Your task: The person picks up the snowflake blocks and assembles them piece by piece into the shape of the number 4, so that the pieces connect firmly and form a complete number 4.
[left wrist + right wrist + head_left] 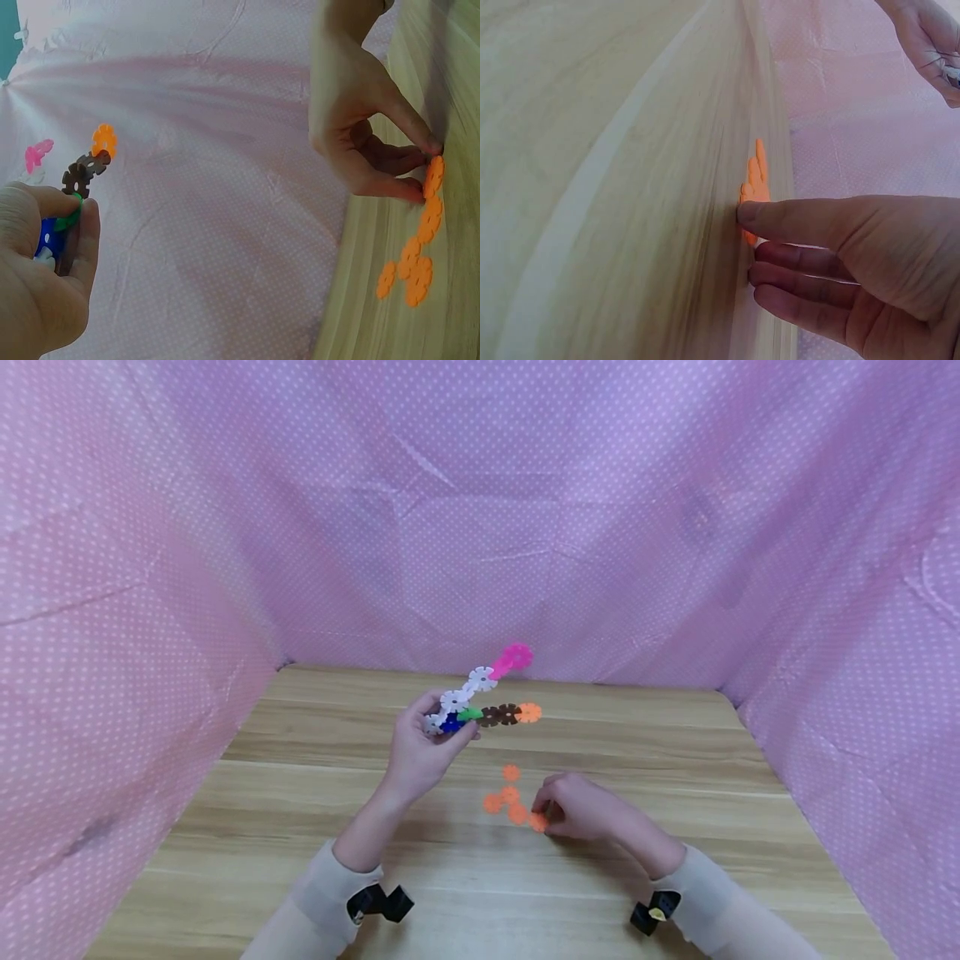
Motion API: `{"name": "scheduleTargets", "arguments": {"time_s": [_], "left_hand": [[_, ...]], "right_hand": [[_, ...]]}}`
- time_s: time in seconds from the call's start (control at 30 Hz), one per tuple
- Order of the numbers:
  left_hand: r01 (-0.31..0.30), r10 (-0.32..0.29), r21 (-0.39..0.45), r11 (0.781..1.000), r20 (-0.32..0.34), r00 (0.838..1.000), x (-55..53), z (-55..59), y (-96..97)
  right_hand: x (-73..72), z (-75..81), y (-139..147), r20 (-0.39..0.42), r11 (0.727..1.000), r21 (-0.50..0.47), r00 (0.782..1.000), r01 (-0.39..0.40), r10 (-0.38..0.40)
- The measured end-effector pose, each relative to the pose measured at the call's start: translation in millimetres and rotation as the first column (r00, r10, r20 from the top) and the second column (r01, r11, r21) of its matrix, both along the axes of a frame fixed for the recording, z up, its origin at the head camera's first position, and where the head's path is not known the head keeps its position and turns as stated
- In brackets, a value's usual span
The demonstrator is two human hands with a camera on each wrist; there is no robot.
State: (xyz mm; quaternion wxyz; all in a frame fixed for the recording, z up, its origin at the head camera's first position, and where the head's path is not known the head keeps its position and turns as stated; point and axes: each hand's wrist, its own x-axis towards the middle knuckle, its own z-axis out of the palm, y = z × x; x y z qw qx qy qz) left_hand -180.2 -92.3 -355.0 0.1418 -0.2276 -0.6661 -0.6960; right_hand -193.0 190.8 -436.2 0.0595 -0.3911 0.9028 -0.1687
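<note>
The person's left hand (420, 747) has its fingers curled round the white, blue and green part of a chain (454, 701) of flower-shaped discs, holding it above the wooden table (675, 752), with a pink-tipped branch (516, 657) pointing to about one o'clock and a brown branch (499, 715) ending in orange pointing to three. At about four o'clock from there, the right hand (581, 807) pinches a single orange disc (538, 822) between thumb and forefinger at the tabletop, and four more orange discs (517, 812) lie close by, between nine and ten o'clock of that hand.
</note>
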Motion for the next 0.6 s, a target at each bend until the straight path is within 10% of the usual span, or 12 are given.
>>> {"name": "scheduleTargets", "arguments": {"time_s": [0.6], "left_hand": [[-0.008, 0.008, -0.019, 1.0, -0.008, 1.0, 0.3, 0.4, -0.5]], "right_hand": [[-5.2, -1.1, -0.8, 0.061, 0.995, -0.082, 0.997, 0.055, -0.05]]}}
